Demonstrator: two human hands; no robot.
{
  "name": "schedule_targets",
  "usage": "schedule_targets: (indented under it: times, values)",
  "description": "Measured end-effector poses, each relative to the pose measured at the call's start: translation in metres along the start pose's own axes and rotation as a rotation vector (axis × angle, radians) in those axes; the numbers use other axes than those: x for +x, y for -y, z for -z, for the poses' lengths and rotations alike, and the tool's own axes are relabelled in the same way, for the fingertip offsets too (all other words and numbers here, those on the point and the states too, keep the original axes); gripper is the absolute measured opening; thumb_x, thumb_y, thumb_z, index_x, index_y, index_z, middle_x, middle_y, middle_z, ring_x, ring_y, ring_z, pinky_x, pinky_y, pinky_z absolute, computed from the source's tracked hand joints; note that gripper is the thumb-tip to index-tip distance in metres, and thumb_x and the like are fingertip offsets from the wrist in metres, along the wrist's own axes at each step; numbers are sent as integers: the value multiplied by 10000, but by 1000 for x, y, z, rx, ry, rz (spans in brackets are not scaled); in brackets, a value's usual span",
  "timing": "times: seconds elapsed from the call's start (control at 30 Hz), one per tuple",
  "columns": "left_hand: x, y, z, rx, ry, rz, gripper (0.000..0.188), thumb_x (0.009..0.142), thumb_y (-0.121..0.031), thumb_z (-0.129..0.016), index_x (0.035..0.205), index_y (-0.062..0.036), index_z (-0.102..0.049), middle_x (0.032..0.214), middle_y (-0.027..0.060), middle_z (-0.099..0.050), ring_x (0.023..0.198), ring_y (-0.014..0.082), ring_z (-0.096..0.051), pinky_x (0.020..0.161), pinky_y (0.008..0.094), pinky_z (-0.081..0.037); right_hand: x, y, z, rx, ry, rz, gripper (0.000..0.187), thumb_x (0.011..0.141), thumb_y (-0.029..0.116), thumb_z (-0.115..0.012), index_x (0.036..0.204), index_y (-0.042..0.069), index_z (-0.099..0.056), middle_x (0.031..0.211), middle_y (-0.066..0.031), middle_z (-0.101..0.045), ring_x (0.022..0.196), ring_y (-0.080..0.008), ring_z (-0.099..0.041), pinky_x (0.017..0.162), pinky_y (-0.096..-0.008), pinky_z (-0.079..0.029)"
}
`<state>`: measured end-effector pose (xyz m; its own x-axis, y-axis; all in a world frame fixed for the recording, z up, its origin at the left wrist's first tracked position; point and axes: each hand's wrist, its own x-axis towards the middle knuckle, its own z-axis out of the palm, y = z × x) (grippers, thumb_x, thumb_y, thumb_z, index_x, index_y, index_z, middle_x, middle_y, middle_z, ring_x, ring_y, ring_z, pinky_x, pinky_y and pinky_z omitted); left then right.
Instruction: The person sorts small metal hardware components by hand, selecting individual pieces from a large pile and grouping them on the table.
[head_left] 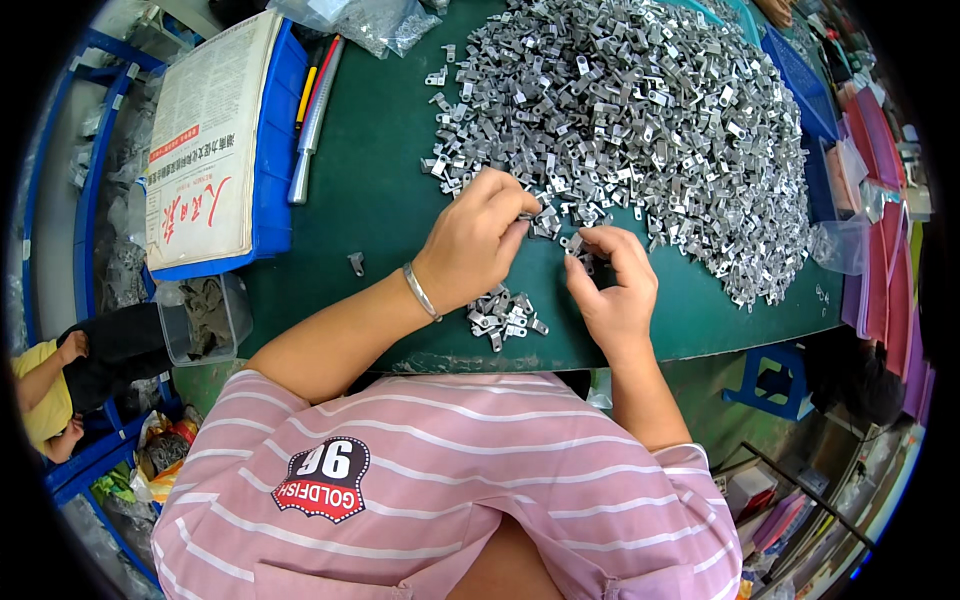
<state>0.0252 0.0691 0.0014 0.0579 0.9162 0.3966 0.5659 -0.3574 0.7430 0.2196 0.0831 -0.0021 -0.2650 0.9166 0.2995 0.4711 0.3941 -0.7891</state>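
A large heap of small silvery bent metal brackets (620,120), each with a hole, covers the far right of the green table. At the heap's near edge, my left hand (472,243), with a metal bangle on its wrist, has thumb and fingers closed on a small metal bracket, partly hidden by the fingers. To its right, my right hand (618,288) holds a small metal bracket (573,245) between curled forefinger and thumb. A small pile of brackets (505,316) lies between my forearms near the table's front edge. One single bracket (356,263) rests left of my left forearm.
At the left, a blue tray (275,150) holds folded newspapers (205,150), with pens and a grey-handled tool (305,160) beside it. A clear plastic bin (235,310) with dark cloth hangs at the table's left edge. Blue baskets (800,85) stand far right; a blue stool (768,380) is below. Another person's arm (48,375) shows at left.
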Motion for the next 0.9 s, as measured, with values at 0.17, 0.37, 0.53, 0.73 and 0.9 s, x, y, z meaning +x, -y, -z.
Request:
schedule_targets:
  times: [0.17, 0.37, 0.53, 0.73, 0.9]
  values:
    - [-8, -20, 0, -376, 104, 263, 166, 859, -8, -642, 1020, 15, -607, 951, 75, -633, 819, 104, -627, 705, 231, -527, -6, 8, 1, 676, 73, -186, 424, 774, -72, -695, 1156, -18, -520, 1036, -90, -624, 894, -127, -611, 763, -245, -515]
    - [-15, -24, 1, -550, 228, 322, 254, 836, -45, -706, 1058, 12, -598, 962, 69, -652, 844, 110, -644, 747, 253, -540, -16, 15, -4, 275, 25, 186, 396, 723, -141, -641, 1091, -15, -567, 998, -138, -639, 810, -199, -650, 685, -275, -528]
    - [-29, -15, 14, -414, 146, 245, 193, 807, 43, -642, 993, -8, -647, 958, 69, -671, 854, 127, -663, 762, 257, -553, 1, 2, 16, -26, -80, 182, 227, 735, -118, -610, 931, -6, -629, 913, -141, -637, 789, -231, -631, 652, -290, -516]
    - [-40, -13, 22, -179, 275, -15, 135, 727, 21, -673, 850, -34, -660, 943, 81, -656, 858, 255, -643, 792, 354, -493, 3, -5, 10, -433, 92, 219, 239, 718, 126, -750, 930, 55, -664, 943, -69, -597, 888, -266, -550, 762, -377, -401]
    - [-46, -9, 18, -144, 251, -82, 159, 730, -12, -704, 873, -46, -644, 934, 83, -652, 859, 242, -625, 789, 352, -483, 3, -2, 8, -258, -8, 260, 207, 739, 30, -726, 933, 43, -657, 899, -86, -634, 816, -249, -591, 736, -348, -438]
